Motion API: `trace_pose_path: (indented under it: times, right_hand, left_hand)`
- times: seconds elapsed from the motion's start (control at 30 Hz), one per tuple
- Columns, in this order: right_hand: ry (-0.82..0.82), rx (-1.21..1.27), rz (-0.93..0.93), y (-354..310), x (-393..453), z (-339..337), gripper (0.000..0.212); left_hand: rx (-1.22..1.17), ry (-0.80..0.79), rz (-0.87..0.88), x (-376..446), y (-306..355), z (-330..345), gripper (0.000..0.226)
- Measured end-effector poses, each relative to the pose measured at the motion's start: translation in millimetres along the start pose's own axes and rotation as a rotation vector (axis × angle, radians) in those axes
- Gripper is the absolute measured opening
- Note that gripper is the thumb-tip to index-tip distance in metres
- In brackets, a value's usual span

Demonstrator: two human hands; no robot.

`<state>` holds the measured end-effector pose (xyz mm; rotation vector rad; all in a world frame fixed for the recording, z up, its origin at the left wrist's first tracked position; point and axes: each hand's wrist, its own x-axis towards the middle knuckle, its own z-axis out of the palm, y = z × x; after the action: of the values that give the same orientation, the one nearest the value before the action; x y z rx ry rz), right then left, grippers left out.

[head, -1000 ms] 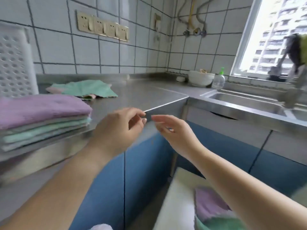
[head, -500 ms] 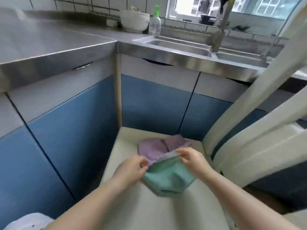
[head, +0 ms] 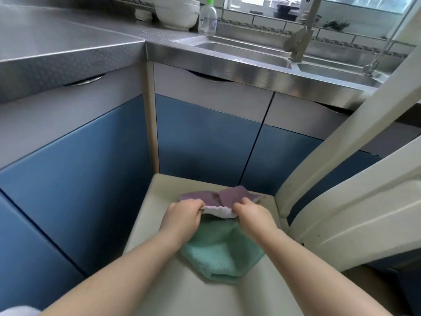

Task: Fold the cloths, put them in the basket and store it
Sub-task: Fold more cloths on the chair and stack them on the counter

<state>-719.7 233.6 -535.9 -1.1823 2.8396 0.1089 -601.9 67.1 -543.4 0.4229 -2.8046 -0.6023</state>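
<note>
Your left hand (head: 182,218) and right hand (head: 252,214) pinch the white edge of a green cloth (head: 222,254) on the chair seat (head: 159,281). A purple cloth (head: 218,196) lies just behind. Cabinets (head: 205,142) and sink (head: 246,51) stand beyond.

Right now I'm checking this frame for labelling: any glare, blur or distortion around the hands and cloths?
Head view: hands and green cloth are sharp; wide-angle lens bends the chair back and counter edge; window daylight glares on the sink rim.
</note>
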Motion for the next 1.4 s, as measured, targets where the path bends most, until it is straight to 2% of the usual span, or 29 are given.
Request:
trace_pose_path:
  times: [0.17, 0.3, 0.47, 0.6, 0.67, 0.83, 0.97, 1.1, 1.2, 1.4]
  right_hand:
    - [0.109, 0.161, 0.114, 34, 7, -29, 0.004]
    - [0.256, 0.241, 0.149, 52, 8, -60, 0.011]
    - [0.442, 0.139, 0.126, 69, 5, -101, 0.012]
    - [0.68, 0.061, 0.159, 76, -10, -134, 0.022]
    - [0.763, 0.156, 0.179, 75, -18, -149, 0.022]
    - [0.796, 0.61, 0.21, 63, -36, -187, 0.022]
    - [0.863, 0.846, 0.195, 50, -54, -206, 0.013]
    - [0.927, 1.051, 0.13, 36, -85, -202, 0.007]
    - [0.955, 1.184, 0.108, 18, -126, -176, 0.007]
    - [0.768, 1.257, 0.198, -12, -204, -68, 0.013]
  left_hand:
    - [-0.075, 0.082, -0.001, 26, -4, -39, 0.022]
    - [-0.131, 0.177, -0.012, 50, -2, -74, 0.022]
    - [-0.163, 0.333, -0.003, 62, 4, -123, 0.018]
    - [-0.185, 0.447, 0.027, 57, 4, -158, 0.014]
    - [-0.185, 0.485, 0.038, 52, 6, -173, 0.015]
    - [-0.236, 0.552, 0.06, 46, 20, -204, 0.021]
    - [-0.334, 0.615, 0.076, 37, 37, -230, 0.02]
    - [-0.423, 0.603, 0.137, 5, 41, -238, 0.009]
    - [-0.436, 0.48, 0.224, -45, 28, -228, 0.012]
    - [-0.464, 0.179, 0.169, -155, -5, -154, 0.007]
